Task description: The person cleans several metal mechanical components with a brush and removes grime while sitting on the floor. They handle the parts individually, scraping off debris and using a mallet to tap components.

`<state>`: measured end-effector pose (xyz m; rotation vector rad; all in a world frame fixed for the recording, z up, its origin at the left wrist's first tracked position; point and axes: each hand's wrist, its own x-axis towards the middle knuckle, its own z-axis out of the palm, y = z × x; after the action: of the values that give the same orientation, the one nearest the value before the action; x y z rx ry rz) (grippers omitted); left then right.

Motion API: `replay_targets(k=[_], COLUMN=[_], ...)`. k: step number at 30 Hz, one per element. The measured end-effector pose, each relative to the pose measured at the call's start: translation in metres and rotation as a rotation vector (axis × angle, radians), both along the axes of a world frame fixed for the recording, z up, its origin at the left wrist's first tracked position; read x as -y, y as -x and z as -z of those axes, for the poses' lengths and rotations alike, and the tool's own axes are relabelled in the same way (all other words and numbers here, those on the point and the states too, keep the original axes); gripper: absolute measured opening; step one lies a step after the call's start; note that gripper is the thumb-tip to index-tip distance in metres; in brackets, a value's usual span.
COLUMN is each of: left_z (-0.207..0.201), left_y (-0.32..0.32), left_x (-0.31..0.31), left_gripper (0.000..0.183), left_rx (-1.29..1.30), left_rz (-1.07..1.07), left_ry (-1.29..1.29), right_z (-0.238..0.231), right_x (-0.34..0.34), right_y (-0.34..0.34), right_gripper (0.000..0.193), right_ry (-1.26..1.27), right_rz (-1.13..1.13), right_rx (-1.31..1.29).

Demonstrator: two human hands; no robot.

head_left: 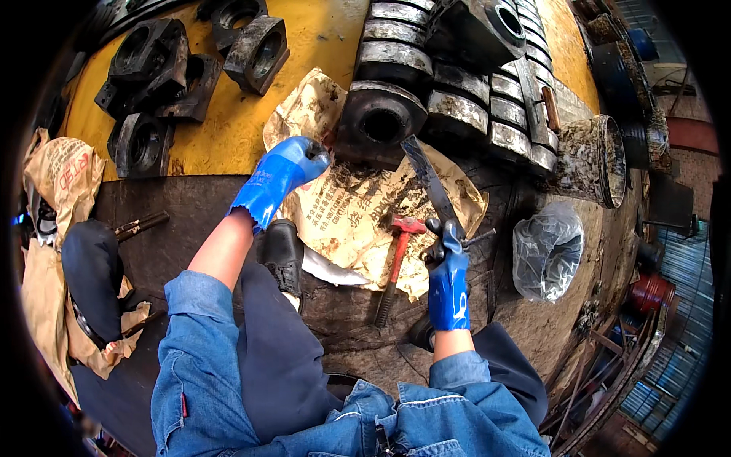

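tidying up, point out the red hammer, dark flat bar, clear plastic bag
Red hammer (394, 273): head view, handle
Dark flat bar (432, 184): head view, flat face
Clear plastic bag (537, 260): head view, side

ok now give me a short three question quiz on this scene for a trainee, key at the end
1. Fill in: the blue-gloved left hand is near a dark metal block with a ____ hole.
2. Which holds the long flat dark metal bar: a) the left hand, b) the blue-gloved right hand, c) neither?
3. True or false: the red-headed hammer lies partly on crumpled brown paper.

Key: 1 round; 2 b; 3 true.
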<state>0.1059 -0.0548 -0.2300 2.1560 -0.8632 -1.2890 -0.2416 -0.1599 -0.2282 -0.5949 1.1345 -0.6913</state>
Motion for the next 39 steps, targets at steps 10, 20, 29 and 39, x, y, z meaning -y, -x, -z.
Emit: replay_targets(k=[10, 20, 29, 39], left_z=[0.027, 0.019, 0.032, 0.020], left_y=[-0.007, -0.002, -0.011, -0.026], left_x=[-0.011, -0.004, -0.010, 0.024], left_gripper=[0.037, 0.037, 0.038, 0.033], left_rx=[0.040, -0.003, 0.057, 0.165], left_rz=[-0.097, -0.097, -0.121, -0.189], left_ry=[0.092, 0.054, 0.115, 0.231], right_z=[0.008, -0.048, -0.066, -0.022], right_x=[0.038, 0.067, 0.094, 0.054], right_y=[-0.039, -0.080, -0.029, -0.063], right_gripper=[0.024, 0.031, 0.036, 0.023], right_ry=[0.119, 0.462, 0.448, 0.163], right_rz=[-0.043, -0.497, -0.540, -0.328], right_rx=[-0.184, -0.415, -0.440, -0.467])
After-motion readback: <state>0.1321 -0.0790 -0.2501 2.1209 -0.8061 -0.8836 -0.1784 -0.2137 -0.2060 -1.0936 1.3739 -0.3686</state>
